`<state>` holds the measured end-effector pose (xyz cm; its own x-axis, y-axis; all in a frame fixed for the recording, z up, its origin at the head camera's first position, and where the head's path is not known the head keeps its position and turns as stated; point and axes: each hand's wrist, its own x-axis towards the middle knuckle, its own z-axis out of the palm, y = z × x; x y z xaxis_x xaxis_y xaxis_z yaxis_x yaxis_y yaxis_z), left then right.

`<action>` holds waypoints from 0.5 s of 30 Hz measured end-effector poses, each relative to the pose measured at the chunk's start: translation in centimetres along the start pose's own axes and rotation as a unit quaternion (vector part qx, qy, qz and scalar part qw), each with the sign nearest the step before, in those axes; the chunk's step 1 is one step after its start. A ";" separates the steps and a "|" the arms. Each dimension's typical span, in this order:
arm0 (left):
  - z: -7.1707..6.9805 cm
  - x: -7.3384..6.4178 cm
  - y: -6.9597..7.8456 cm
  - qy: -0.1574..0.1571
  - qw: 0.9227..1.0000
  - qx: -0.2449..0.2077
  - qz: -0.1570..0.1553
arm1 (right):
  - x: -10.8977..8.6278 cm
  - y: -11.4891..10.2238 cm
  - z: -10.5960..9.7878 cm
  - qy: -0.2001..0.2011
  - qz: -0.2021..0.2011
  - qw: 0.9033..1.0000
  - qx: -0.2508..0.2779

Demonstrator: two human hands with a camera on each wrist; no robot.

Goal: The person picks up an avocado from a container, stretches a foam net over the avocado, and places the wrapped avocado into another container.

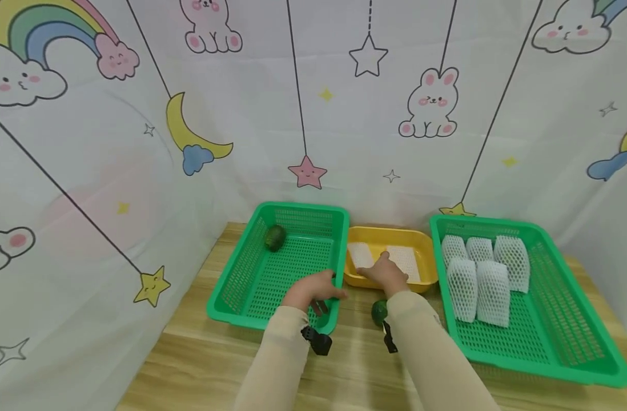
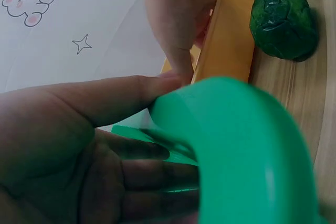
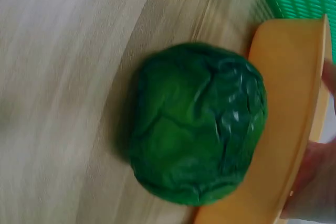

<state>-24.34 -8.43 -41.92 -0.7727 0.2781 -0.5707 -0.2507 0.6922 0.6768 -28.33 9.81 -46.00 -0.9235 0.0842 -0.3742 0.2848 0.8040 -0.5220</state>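
Note:
My left hand [image 1: 316,288] rests at the right rim of the left green basket [image 1: 342,251]. In the left wrist view its thumb [image 2: 126,95] lies over the rim and the straight fingers reach behind it. My right hand [image 1: 388,274] reaches into the yellow tray [image 1: 426,268], which has white foam nets [image 1: 403,260] in it. Its thumb side is by the left foam net [image 1: 361,254]; the fingertips are partly hidden. A dark green, wrinkled, shiny fruit like an avocado [image 3: 197,124] sits on the table in front of the tray, below the right wrist.
Another dark green fruit [image 1: 274,237] lies at the back left of the left basket. The right green basket [image 1: 545,319] holds several net-covered pieces [image 1: 493,291] on its left side. Behind the wooden table [image 1: 190,354] hangs a printed white curtain [image 1: 262,114].

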 end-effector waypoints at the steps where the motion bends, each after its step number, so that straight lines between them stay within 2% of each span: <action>1: 0.1 0.0 0.1 -0.001 1.000 -0.002 0.002 | 0.0 0.1 -0.2 0.012 0.002 1.000 0.008; 3: 0.2 0.0 0.2 0.001 1.000 0.001 0.008 | -0.1 0.2 -1.1 0.043 0.000 0.998 0.052; 5: 0.2 0.0 0.3 0.015 0.999 0.024 0.014 | -0.3 0.1 -2.3 0.070 -0.012 0.990 0.122; 7: 0.0 0.0 0.4 0.048 0.997 0.052 0.025 | -0.9 0.1 -3.3 0.067 -0.040 0.976 0.202; 9: -0.2 0.0 0.7 0.095 0.993 0.058 0.046 | -1.9 0.0 -4.2 0.038 -0.076 0.959 0.269; 11: -0.4 0.1 1.2 0.127 0.988 0.017 0.084 | -3.3 0.0 -4.8 -0.006 -0.109 0.944 0.310; 12: -0.5 0.1 1.5 0.137 0.985 -0.020 0.105 | -4.0 0.1 -5.0 -0.032 -0.122 0.938 0.322; 15: -0.6 0.1 2.6 0.130 0.969 -0.123 0.167 | -5.7 0.4 -5.6 -0.089 -0.157 0.932 0.315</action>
<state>-25.40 -6.99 -39.93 -0.9477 0.2602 -0.1850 -0.0677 0.4027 0.9128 -24.36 12.96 -39.80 -0.9454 -0.2405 -0.2199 0.1547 0.2626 -0.9524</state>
